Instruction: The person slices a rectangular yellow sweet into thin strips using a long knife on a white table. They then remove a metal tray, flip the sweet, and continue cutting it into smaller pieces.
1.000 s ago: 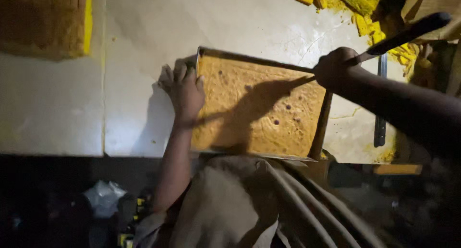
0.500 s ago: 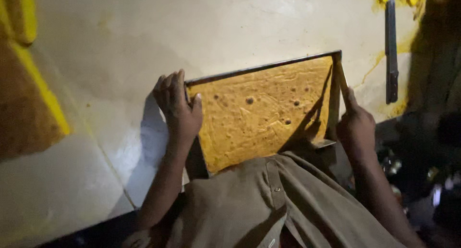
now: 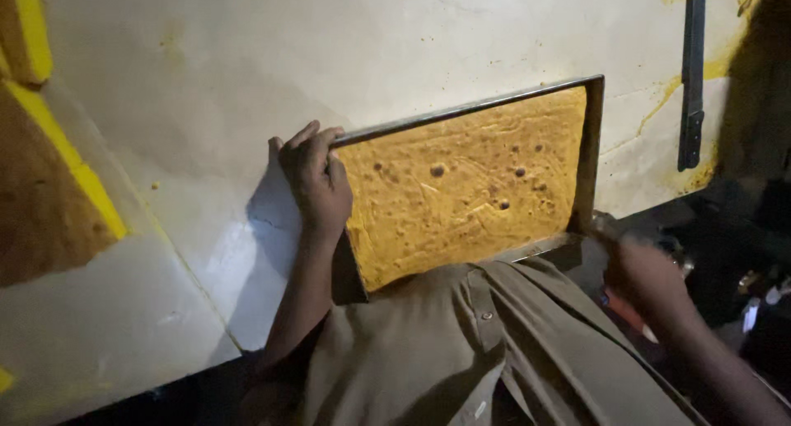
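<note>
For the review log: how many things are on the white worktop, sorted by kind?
Metal trays of yellow-brown slab: 1, with the left hand on its corner
Long dark knives: 1
Yellow-edged slabs at the left edge: 1
Total: 3
The right hand is blurred, off the worktop.

A rectangular metal tray (image 3: 590,146) lies flat on the pale surface (image 3: 247,80), filled with a pitted, orange-yellow slab (image 3: 461,187), its near edge hidden.

Beyond the far rim of the metal tray (image 3: 470,111) the white worktop (image 3: 329,55) lies open. A dark knife (image 3: 690,80) lies right of the tray; yellow-edged slabs (image 3: 49,162) block its far left.
</note>
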Demonstrator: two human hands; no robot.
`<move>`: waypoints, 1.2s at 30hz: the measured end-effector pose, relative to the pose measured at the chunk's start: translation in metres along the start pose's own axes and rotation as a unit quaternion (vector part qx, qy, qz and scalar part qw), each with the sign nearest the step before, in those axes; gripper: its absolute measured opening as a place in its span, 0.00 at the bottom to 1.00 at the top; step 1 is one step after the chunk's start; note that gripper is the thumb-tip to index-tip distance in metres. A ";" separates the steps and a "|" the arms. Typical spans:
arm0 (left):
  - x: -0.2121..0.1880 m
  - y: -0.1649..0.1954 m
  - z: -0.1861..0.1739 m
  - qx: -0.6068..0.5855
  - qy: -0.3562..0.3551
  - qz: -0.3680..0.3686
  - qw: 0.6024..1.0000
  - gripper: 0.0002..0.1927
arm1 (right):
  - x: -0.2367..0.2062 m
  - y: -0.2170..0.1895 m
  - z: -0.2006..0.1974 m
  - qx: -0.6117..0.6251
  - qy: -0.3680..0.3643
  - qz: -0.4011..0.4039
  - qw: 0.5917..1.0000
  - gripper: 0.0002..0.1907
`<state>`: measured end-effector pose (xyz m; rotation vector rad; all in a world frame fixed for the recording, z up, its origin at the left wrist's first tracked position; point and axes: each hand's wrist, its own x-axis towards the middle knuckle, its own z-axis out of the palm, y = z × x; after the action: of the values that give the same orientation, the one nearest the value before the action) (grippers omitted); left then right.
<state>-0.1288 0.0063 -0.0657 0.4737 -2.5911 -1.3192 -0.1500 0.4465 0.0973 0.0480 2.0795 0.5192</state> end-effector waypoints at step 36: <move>-0.163 0.016 0.019 0.273 0.139 -0.010 0.952 0.16 | -0.036 -0.054 0.063 -0.105 0.187 -0.622 0.753 0.13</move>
<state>0.0134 0.0890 -0.0678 0.7121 -2.6747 -0.4674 -0.0696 0.4104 0.0779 -1.5785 1.8811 -0.1156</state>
